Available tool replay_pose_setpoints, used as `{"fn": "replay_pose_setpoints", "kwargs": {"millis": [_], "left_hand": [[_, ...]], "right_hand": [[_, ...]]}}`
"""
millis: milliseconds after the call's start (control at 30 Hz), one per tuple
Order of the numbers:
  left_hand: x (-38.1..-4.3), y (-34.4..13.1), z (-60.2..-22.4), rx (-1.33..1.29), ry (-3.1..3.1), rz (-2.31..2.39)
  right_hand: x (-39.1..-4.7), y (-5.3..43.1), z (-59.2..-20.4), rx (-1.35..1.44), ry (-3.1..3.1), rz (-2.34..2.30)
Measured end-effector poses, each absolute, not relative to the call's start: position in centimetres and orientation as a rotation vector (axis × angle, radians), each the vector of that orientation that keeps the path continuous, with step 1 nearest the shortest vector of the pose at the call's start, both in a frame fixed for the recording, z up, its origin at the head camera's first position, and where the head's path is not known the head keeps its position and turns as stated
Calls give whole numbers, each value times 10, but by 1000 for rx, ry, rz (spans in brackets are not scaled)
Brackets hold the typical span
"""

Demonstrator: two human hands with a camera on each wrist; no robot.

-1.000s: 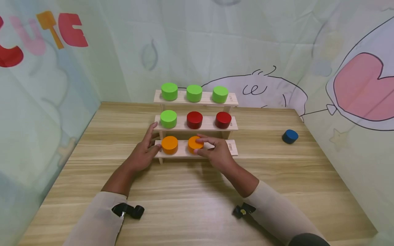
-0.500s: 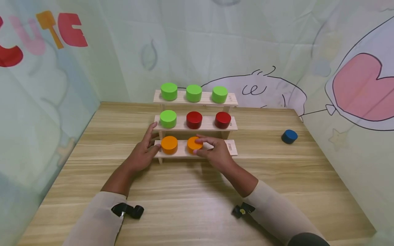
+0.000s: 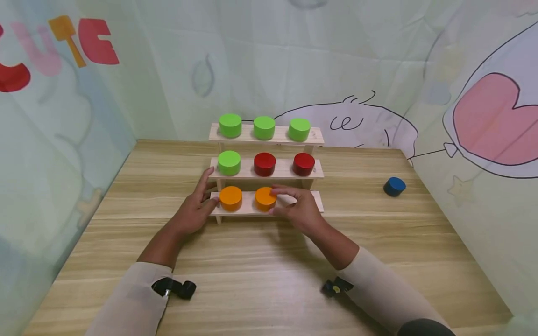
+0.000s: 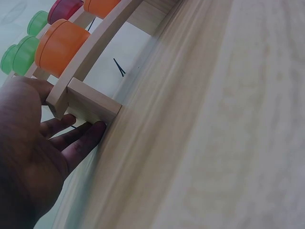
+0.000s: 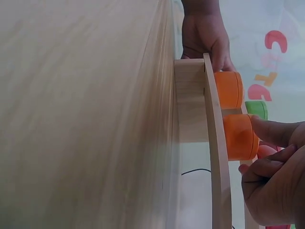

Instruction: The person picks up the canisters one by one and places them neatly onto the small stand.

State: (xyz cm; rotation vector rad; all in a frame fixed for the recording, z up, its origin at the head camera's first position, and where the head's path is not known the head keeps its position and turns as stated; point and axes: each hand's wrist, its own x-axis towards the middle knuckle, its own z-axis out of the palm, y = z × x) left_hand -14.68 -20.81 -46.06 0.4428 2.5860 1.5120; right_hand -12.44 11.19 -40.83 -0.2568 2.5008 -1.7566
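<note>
A three-step wooden rack (image 3: pixel 248 210) stands on the table. On its lowest shelf sit two orange cylinder blocks, the left one (image 3: pixel 230 199) and the middle one (image 3: pixel 265 199). My left hand (image 3: pixel 192 212) is at the rack's left end; the left wrist view shows its extended fingers (image 4: pixel 88 143) against the end support (image 4: pixel 93 102). My right hand (image 3: pixel 302 212) is just right of the middle orange block, thumb and forefinger spread at its edge. In the right wrist view, a fingertip overlaps that orange block (image 5: pixel 237 138), and the other fingers are loosely bent.
Three green blocks (image 3: pixel 264 128) line the top shelf. The middle shelf bears a green block (image 3: pixel 229 163) and two red blocks (image 3: pixel 265 164). A blue block (image 3: pixel 394 186) lies on the table (image 3: pixel 260 280) to the right. A patterned cloth backdrop (image 3: pixel 168 70) surrounds the table.
My right hand has shifted slightly right, its fingertips drawing back from over the middle orange block to its right edge. The left hand and the blocks have stayed in place.
</note>
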Motion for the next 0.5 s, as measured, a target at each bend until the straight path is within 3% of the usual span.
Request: {"fn": "replay_pose_setpoints", "kwargs": {"millis": [500], "left_hand": [[-147,-208,-460,450,2579,1531]], "right_hand": [[-109,137,-399,-255,2562,-1711]]}}
